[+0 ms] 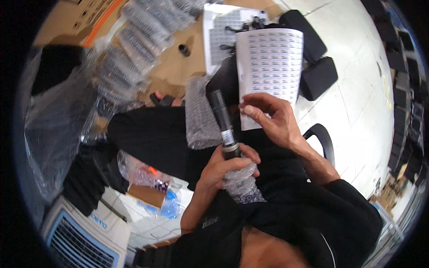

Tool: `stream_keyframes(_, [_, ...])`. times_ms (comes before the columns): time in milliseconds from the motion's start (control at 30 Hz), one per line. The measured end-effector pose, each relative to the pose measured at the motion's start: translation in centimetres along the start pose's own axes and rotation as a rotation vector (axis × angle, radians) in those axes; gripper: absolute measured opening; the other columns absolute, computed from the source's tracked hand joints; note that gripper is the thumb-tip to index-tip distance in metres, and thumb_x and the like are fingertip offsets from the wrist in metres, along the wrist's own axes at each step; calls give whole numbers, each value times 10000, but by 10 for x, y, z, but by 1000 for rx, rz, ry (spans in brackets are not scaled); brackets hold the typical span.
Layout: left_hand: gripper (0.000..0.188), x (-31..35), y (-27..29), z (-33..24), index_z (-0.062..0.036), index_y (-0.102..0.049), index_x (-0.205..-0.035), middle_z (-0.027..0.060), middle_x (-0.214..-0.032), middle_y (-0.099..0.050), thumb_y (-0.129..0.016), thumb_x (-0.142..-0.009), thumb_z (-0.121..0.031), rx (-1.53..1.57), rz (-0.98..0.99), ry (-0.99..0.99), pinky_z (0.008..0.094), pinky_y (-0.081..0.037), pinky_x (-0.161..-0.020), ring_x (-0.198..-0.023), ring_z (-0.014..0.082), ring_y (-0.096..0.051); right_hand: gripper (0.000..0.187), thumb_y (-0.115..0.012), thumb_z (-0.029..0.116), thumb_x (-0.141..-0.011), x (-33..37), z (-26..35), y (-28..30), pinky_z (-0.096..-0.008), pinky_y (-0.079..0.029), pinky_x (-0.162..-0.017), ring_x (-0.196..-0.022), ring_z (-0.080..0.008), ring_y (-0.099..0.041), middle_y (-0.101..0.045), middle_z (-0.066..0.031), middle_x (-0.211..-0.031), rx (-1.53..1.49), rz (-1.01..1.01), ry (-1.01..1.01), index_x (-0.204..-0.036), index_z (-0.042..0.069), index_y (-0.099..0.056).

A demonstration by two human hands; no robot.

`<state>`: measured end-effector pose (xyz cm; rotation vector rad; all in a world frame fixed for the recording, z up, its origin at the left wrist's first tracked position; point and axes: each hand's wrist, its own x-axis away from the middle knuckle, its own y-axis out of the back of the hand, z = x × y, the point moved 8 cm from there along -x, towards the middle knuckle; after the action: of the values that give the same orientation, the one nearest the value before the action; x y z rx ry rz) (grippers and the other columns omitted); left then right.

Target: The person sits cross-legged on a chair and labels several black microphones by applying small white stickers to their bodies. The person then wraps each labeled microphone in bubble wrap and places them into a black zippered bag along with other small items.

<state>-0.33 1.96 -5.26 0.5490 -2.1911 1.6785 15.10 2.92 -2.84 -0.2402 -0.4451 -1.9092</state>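
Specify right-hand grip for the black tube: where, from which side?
Likely the upper part of the black tube, above the white label, from the right: the right hand is that side, and this slim, roughly cylindrical end sticks out bare; the left hand wraps the lower part.

brown cardboard (172,73), bubble-wrapped bundles (136,50) on it, black cylinder (184,50)

A brightly lit white tiled floor (357,98) spreads right, lined by dark objects (399,80), with a blue-grilled white appliance (85,236) near left and brown cardboard (67,27) far left.
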Motion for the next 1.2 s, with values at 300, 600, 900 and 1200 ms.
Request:
stream_keyframes(300, [160, -6, 5, -9, 43, -643, -940, 188, -964, -643, -657, -816, -58, -63, -80, -56, 382, -593, -702, -783, 280, -711, 688, -777, 394, -811, 2, -17, 128, -457, -550, -839, -1050, -377, -646, -618, -299, -1162, 703, -636, 178, -1253, -74, -537])
stream_keyframes(600, [204, -7, 12, -8, 60, -605, -969, 214, -960, -593, -582, -823, -80, -116, -119, -95, 401, -608, -662, -756, 304, -704, 613, -704, 387, -901, -26, -153, 177, -365, -479, -876, -930, -245, -627, -670, -186, -1042, -155, -334, -349, -1211, -129, -590])
stream_keyframes(900, [162, -8, 12, -9, 57, -652, -944, 192, -972, -632, -637, -812, -35, -50, -129, -78, 405, -600, -712, -786, 296, -713, 356, -716, 198, -899, 22, -197, 356, -284, -460, -601, -676, -128, -563, -653, -62, -834, -282, -1049, -198, -1103, -85, -644])
stream_keyframes(1200, [175, -7, 7, -17, 55, -654, -956, 191, -977, -638, -659, -816, -49, -67, -122, -103, 406, -600, -715, -791, 295, -712, 379, -749, 257, -812, 35, -285, 396, -414, -518, -708, -791, -287, -670, -699, -188, -849, 617, -1174, -614, -984, -76, -695])
